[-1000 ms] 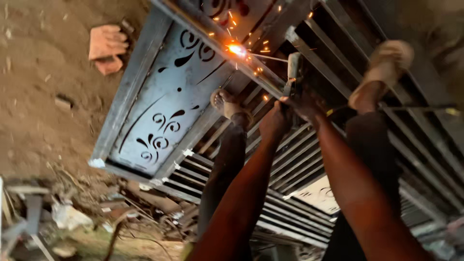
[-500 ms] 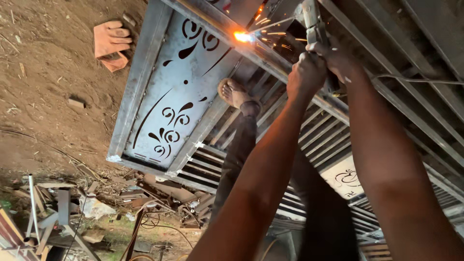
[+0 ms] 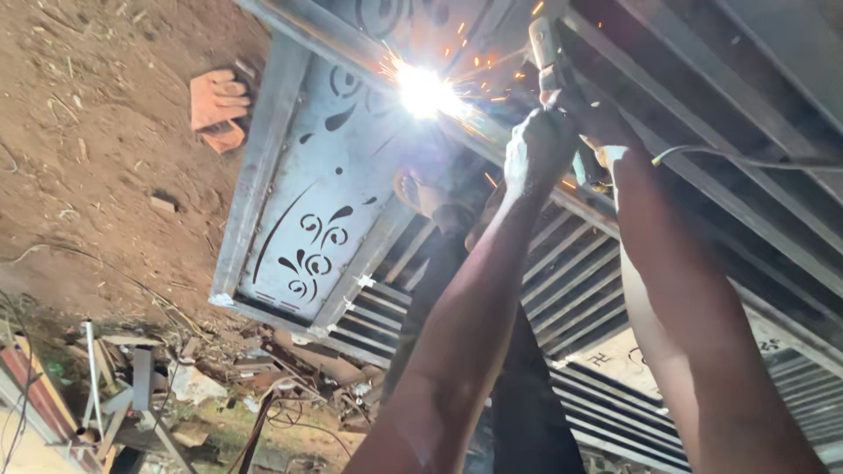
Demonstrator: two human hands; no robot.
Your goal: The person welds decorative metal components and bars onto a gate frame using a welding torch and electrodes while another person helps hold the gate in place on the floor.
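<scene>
A metal gate [image 3: 299,219] with cut-out scroll patterns lies flat on dirt. My left hand [image 3: 536,149] and my right hand [image 3: 601,127] are clasped together around the handle of a welding tool [image 3: 546,48]. Its tip meets the gate's frame bar, where a bright white arc [image 3: 426,88] throws orange sparks. Both arms reach up from the bottom of the view. A thin cable [image 3: 729,156] runs off to the right from the hands. Under my left hand, my sandalled foot [image 3: 421,191] and dark trouser leg stand on the gate's slats.
Two reddish bricks [image 3: 218,110] lie on the dirt beyond the gate's left edge. Scrap metal, wires and rubble [image 3: 140,386] pile up at the lower left. Ribbed slats [image 3: 580,298] of the gate fill the right side.
My hands and the tool have shifted up and right in the view along the frame bar. The small orange spark has flared into a large white arc.
</scene>
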